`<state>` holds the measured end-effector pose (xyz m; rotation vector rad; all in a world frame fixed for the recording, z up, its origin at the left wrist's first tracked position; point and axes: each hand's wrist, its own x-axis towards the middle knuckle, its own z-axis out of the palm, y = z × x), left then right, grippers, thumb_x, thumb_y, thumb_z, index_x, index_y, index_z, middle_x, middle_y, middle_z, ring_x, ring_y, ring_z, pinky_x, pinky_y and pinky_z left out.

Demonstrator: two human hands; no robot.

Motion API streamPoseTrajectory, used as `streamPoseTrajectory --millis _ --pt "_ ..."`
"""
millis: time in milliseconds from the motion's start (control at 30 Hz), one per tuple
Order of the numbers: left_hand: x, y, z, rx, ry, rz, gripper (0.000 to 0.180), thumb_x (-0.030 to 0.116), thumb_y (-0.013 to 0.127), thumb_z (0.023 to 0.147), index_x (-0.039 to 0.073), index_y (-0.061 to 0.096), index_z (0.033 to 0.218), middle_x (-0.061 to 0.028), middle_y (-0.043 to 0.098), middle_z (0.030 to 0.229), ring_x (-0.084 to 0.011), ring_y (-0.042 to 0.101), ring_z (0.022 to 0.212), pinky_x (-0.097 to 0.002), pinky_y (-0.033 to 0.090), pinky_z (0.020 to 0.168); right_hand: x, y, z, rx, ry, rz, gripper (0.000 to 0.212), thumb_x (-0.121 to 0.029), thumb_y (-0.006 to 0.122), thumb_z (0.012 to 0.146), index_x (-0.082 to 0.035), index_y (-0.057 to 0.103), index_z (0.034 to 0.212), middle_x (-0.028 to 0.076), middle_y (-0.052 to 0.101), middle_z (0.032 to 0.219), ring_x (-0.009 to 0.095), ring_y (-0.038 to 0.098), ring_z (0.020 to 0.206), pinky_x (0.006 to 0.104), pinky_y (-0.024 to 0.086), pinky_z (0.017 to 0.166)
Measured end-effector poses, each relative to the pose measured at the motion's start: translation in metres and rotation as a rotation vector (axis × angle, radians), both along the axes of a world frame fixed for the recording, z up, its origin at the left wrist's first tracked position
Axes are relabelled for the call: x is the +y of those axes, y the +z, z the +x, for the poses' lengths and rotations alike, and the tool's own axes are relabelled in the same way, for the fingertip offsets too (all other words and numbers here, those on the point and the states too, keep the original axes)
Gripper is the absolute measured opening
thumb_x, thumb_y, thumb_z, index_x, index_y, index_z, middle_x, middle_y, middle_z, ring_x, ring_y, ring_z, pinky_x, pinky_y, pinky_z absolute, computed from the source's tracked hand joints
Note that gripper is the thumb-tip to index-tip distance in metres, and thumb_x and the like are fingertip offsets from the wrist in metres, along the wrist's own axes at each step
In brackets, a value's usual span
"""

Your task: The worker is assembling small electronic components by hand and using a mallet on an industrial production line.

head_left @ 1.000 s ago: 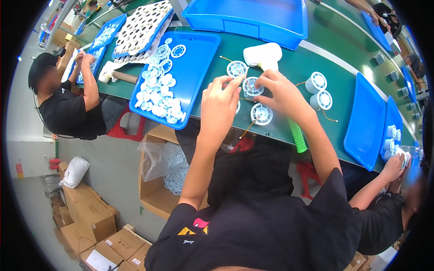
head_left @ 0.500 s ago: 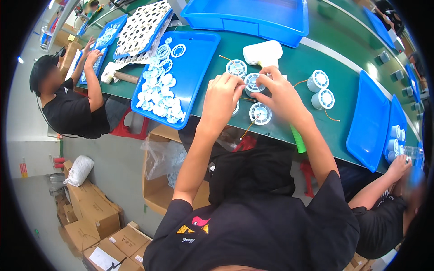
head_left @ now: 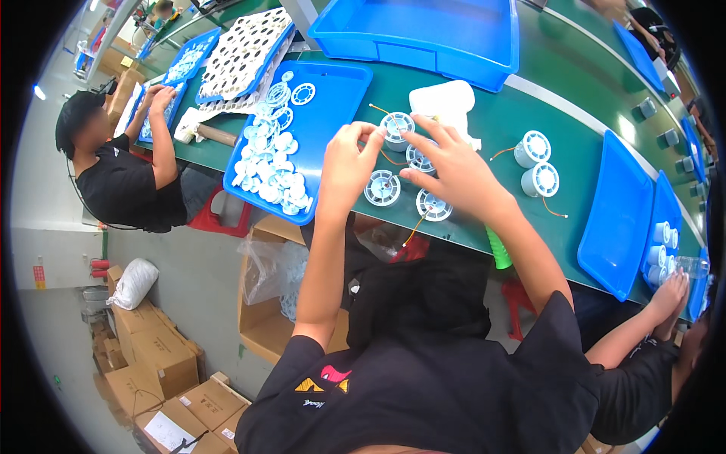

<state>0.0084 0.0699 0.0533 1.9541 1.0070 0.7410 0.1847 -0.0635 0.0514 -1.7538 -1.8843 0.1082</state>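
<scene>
Several pale-blue round spoked plastic housings with thin wire leads stand on the green table before me. My left hand (head_left: 349, 163) has thumb and fingers pinched together at the left rim of the upper housing (head_left: 397, 130); anything between the fingertips is hidden. Palm down, my right hand (head_left: 463, 170) spreads its fingers over the middle housing (head_left: 419, 157), partly covering it. Below lie two more housings, one at left (head_left: 382, 188) and one at right (head_left: 434, 205). Another pair, an upper one (head_left: 533, 149) and a lower one (head_left: 541, 179), stands farther right.
A blue tray (head_left: 333, 98) of loose pale-blue discs lies left, beside a wooden-handled mallet (head_left: 215, 135). Behind my hands are a white rounded object (head_left: 439, 97) and a large blue bin (head_left: 393, 53). A green handle (head_left: 497, 248) juts over the table edge. Co-workers sit on both sides.
My hands have moved apart from the middle housing. The left went left to the upper housing's rim; the right opened its fingers. The view has shifted slightly.
</scene>
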Motion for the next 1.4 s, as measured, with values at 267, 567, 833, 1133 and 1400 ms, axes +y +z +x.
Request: streamPoseTrajectory --millis 267,567,833,1133,1400 --pt "0.029 -0.026 0.017 -0.030 -0.231 0.150 0.040 0.029 0.065 0.105 0.002 0.069 0.134 -0.0206 0.065 0.133 -0.0321 0.067 0.118 -0.0404 0.055 0.097 0.025 -0.002 0.006 0.241 0.037 0.052 0.037 -0.025 0.066 0.103 -0.004 0.065 0.133 0.019 0.061 0.137 0.042 0.062 0.122 0.0488 0.053 0.103" --pt "0.019 -0.017 0.012 -0.074 -0.302 -0.172 0.066 0.023 0.084 0.090 0.004 0.057 0.148 -0.0168 0.069 0.135 -0.0288 0.068 0.122 -0.0396 0.055 0.102 0.072 -0.001 0.007 0.381 -0.174 -0.092 0.036 -0.031 0.076 0.093 -0.005 0.074 0.116 0.021 0.066 0.110 0.039 0.070 0.101 0.0476 0.055 0.087" --pt "0.016 -0.019 0.012 0.030 -0.245 0.020 0.064 0.024 0.084 0.091 0.001 0.057 0.143 -0.0183 0.069 0.134 -0.0284 0.070 0.118 -0.0379 0.056 0.098 0.082 -0.009 0.019 0.689 0.038 -0.076 0.019 -0.015 0.071 0.097 -0.002 0.071 0.110 0.015 0.073 0.100 0.027 0.073 0.095 0.0393 0.056 0.085" --pt "0.014 -0.022 0.013 0.008 -0.192 -0.062 0.065 0.031 0.084 0.089 0.001 0.057 0.140 -0.0210 0.067 0.137 -0.0346 0.066 0.128 -0.0424 0.052 0.107 0.046 0.002 0.037 0.788 -0.008 -0.181 0.016 -0.016 0.067 0.105 -0.001 0.069 0.109 0.005 0.074 0.096 0.010 0.068 0.091 0.0276 0.054 0.082" --pt "0.015 -0.027 0.014 -0.013 -0.209 -0.015 0.063 0.021 0.084 0.091 -0.003 0.055 0.142 -0.0215 0.069 0.135 -0.0294 0.068 0.125 -0.0390 0.054 0.103 0.041 -0.008 0.038 0.593 -0.087 -0.132 0.017 -0.013 0.068 0.099 0.002 0.071 0.105 0.014 0.078 0.094 0.023 0.076 0.086 0.0363 0.058 0.078"
